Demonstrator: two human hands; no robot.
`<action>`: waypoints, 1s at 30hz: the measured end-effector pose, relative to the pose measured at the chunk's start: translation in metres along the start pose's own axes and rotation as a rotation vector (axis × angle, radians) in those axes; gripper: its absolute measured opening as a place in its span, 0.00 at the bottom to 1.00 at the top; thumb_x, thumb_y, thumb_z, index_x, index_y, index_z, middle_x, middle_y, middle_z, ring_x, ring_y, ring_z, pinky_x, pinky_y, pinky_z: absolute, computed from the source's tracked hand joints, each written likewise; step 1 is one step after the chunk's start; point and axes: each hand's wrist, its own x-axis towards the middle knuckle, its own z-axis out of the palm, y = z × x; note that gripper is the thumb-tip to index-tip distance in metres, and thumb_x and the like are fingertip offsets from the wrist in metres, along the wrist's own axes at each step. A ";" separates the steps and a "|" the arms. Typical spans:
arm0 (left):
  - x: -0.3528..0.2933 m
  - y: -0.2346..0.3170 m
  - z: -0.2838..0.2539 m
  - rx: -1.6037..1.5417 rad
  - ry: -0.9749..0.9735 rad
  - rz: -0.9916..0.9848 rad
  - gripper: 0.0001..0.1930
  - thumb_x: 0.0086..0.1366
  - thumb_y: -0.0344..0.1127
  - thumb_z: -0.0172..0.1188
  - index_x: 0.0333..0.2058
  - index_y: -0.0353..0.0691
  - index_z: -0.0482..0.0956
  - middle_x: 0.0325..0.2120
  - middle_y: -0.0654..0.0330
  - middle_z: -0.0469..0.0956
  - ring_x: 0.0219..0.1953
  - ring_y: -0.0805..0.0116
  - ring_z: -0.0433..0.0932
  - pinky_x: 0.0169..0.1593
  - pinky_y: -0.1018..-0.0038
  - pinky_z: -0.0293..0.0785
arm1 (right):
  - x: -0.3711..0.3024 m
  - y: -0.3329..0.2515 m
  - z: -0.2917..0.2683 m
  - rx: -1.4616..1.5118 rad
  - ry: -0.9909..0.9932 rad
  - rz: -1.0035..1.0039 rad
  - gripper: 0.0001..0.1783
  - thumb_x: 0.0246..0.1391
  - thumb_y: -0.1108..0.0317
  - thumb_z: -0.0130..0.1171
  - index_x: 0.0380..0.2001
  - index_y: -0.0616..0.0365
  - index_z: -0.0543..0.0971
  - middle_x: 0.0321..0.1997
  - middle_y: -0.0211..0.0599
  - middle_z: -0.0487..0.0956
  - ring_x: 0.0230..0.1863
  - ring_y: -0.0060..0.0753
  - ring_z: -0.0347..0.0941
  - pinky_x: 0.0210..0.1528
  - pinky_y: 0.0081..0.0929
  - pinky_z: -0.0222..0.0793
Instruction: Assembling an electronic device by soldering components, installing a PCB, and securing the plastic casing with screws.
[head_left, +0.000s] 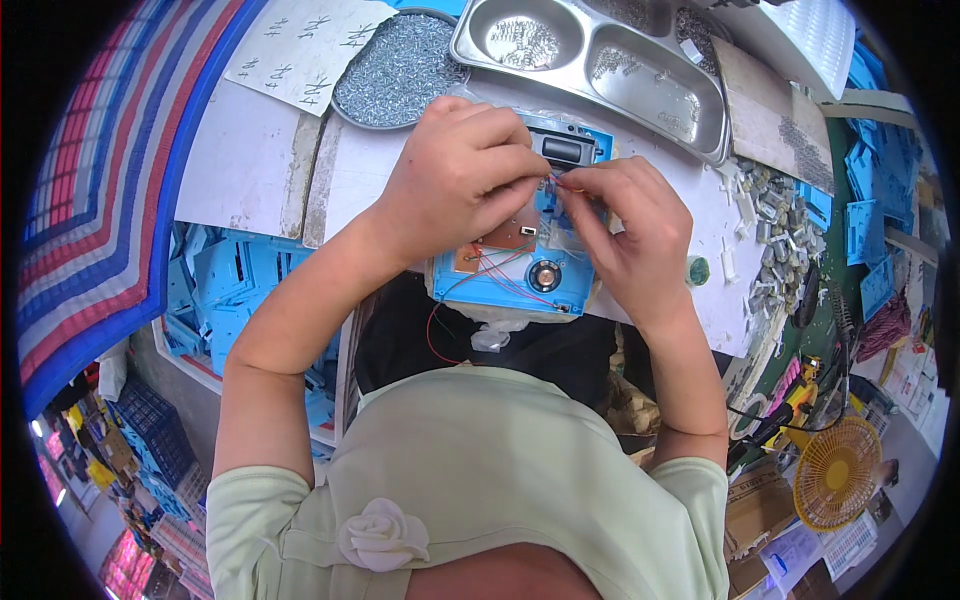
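A blue plastic housing (572,292) lies in front of me on the bench, its inside facing up. In it sit a brown circuit board (515,232), a round speaker-like part (545,276) and a black cylindrical part (568,150) at the far end. Red and dark wires (500,280) run across it, and one loops over the near edge. Over the housing, my left hand (465,165) and my right hand (630,215) meet, fingertips pinched on thin coloured wires (556,180). The wire ends between the fingers are too small to make out.
Behind the housing stand a metal compartment tray (590,75) of small parts and a round tray of screws (400,70). Small metal-and-white parts (775,240) are heaped at right. Blue plastic panels (225,280) fill a bin at left. A yellow fan (838,470) stands lower right.
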 end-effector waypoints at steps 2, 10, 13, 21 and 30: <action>-0.003 -0.001 0.002 -0.061 0.032 -0.057 0.09 0.51 0.28 0.70 0.34 0.43 0.85 0.29 0.64 0.77 0.34 0.66 0.78 0.45 0.68 0.67 | -0.001 0.000 -0.001 -0.021 0.000 0.038 0.09 0.46 0.77 0.70 0.32 0.58 0.81 0.31 0.36 0.82 0.33 0.42 0.77 0.34 0.35 0.72; -0.006 0.006 0.008 0.002 0.049 -0.011 0.12 0.49 0.29 0.72 0.34 0.45 0.85 0.30 0.65 0.76 0.35 0.66 0.77 0.46 0.67 0.65 | -0.002 -0.001 -0.004 0.036 0.038 0.163 0.06 0.49 0.76 0.69 0.32 0.58 0.83 0.30 0.37 0.82 0.30 0.41 0.77 0.33 0.34 0.72; 0.000 0.006 0.004 0.069 -0.016 0.065 0.13 0.48 0.30 0.74 0.34 0.46 0.85 0.30 0.67 0.76 0.34 0.67 0.76 0.45 0.66 0.64 | -0.003 -0.001 -0.004 0.055 0.043 0.178 0.05 0.49 0.75 0.69 0.32 0.59 0.84 0.30 0.37 0.82 0.30 0.40 0.77 0.33 0.34 0.71; -0.001 0.006 0.007 0.094 -0.028 0.099 0.12 0.49 0.33 0.74 0.34 0.48 0.85 0.28 0.68 0.75 0.32 0.68 0.74 0.45 0.66 0.63 | 0.001 0.003 -0.006 0.068 0.049 0.155 0.05 0.49 0.75 0.70 0.31 0.59 0.84 0.29 0.37 0.82 0.30 0.40 0.77 0.33 0.33 0.71; -0.010 0.001 -0.003 0.152 -0.066 0.039 0.07 0.53 0.32 0.72 0.31 0.45 0.83 0.27 0.67 0.75 0.33 0.65 0.74 0.46 0.65 0.64 | 0.004 0.002 -0.010 -0.013 0.008 0.130 0.06 0.47 0.76 0.69 0.30 0.59 0.83 0.29 0.38 0.81 0.31 0.42 0.76 0.34 0.34 0.71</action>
